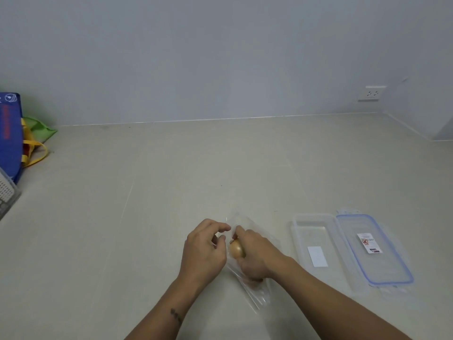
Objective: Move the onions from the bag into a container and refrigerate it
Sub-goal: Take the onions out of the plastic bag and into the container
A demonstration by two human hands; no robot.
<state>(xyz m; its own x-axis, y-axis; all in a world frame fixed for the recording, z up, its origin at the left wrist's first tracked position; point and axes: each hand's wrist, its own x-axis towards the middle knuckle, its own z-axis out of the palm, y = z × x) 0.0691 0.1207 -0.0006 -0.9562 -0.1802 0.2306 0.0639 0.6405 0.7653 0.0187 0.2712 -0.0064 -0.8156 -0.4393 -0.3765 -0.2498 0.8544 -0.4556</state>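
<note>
A clear plastic bag [255, 293] lies on the beige counter near the front centre. My right hand [255, 256] is closed around a small golden onion [235, 249] at the bag's mouth. My left hand [204, 249] pinches the bag's open edge just left of the onion. To the right sits a clear rectangular container [316, 244], open, with a white label showing through it. Its clear lid [375, 251] with a blue seal and a sticker lies flat beside it on the right.
At the far left stand a blue shopping bag [9, 136] with yellow handles, a green bag [39, 126] behind it and a white slotted basket [7, 192]. A wall socket [371, 93] sits at the back right. The counter [147, 180] meets walls behind and to the right.
</note>
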